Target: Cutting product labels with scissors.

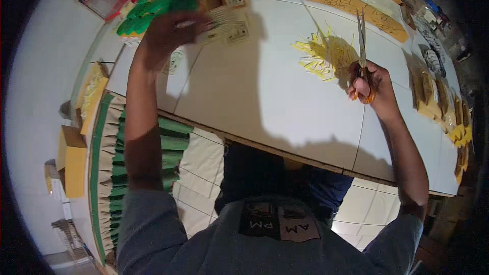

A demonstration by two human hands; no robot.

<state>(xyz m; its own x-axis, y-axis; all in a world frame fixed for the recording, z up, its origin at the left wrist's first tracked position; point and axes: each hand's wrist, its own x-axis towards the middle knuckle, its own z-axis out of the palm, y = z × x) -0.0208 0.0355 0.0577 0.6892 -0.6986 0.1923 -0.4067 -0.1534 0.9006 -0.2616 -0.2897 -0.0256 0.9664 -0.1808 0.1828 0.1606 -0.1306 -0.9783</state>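
My right hand (368, 84) grips a pair of scissors (361, 42) by its orange handles, with the blades pointing away from me. Just left of that hand lies a heap of thin yellow and white paper strips (324, 57) on the white table. My left hand (177, 28) is blurred by motion, over the far left of the table; whether it holds anything cannot be made out. Close by it are printed labels (237, 32), partly blurred, and a stack of green-topped packets (160, 5). Another printed label (175, 61) lies beside my left wrist.
A brown cardboard piece (355, 13) with handwriting lies at the back under clear plastic. Several brown and yellow packets (428, 99) line the right edge. At left are a yellow box of strips (91, 91), another yellow box (74, 164) and a green pleated cloth (174, 139).
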